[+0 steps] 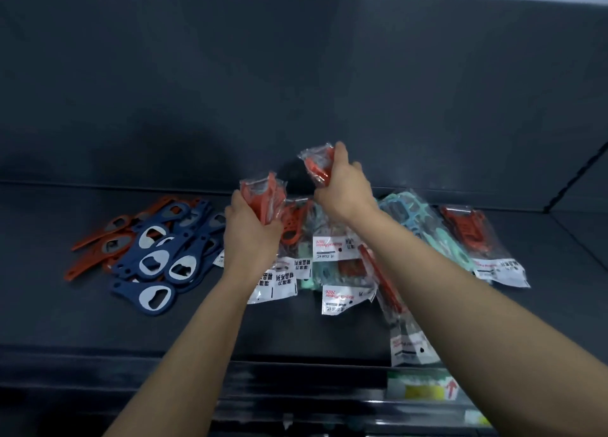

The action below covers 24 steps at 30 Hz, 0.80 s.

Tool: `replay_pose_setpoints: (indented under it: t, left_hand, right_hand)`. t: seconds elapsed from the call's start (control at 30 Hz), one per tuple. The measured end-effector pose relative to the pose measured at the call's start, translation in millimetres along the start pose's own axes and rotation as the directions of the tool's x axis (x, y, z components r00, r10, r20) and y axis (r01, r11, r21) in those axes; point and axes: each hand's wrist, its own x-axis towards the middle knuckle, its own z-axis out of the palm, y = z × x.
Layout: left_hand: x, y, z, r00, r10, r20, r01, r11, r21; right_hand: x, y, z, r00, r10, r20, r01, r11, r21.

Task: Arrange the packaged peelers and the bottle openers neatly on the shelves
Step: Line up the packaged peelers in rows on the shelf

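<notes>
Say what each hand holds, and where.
Left hand: a bagged red peeler, grip on its lower part. Right hand: another bagged red peeler, grip around its lower part.

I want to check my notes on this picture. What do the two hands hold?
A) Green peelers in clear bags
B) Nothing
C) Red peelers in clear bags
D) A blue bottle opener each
C: the left hand grips red bagged peelers and the right hand grips another red peeler in its bag, while the bottle openers lie in a pile on the shelf.
</notes>
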Motion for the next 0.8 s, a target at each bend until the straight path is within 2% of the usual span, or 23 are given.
replay_pose_setpoints:
  t: [0.23, 0.5, 0.8]
  left_hand:
    - [7, 27, 21, 0.988, 0.114, 0.103, -0.12, 0.991, 0.056]
    - [-20, 67, 61, 0.956, 0.192, 0.221, -0.219, 0.97, 0.105]
    - [-73, 94, 108, 0.901, 0.177, 0.397, -0.273, 0.942, 0.198]
  right_hand:
    - [2, 22, -18, 0.995, 0.059, -0.079, -0.064, 0.996, -0.057]
    - [4, 68, -61, 0.961, 0.104, -0.256, -0.094, 0.994, 0.051]
    - [8, 131, -81, 0.971, 0.147, -0.19, -0.14, 0.989, 0.045]
